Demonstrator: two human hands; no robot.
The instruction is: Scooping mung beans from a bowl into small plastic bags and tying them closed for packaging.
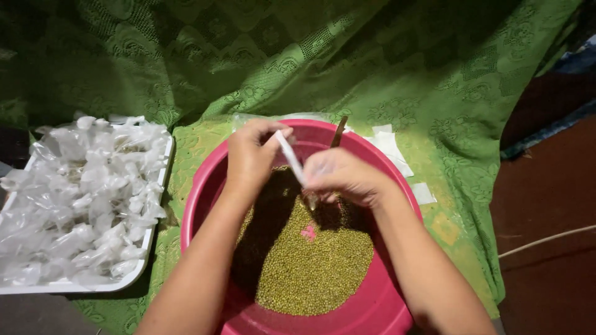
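From above, both hands work over a round pink plastic basin (205, 205) holding small greenish-yellow beans (310, 267). The left hand (250, 155) and right hand (341, 175) each pinch an end of a thin clear plastic bag (290, 159), stretched between them above the beans. Left of the basin, a white tray (93, 286) holds crumpled tied clear bags (81, 192). Green lace cloth (397, 68) lies beneath the basin.

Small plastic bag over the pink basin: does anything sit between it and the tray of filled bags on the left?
Nothing visible. Both hands, left hand and right hand, hold the small plastic bag above the pink basin; only the basin rim and green cloth separate it from the white tray.
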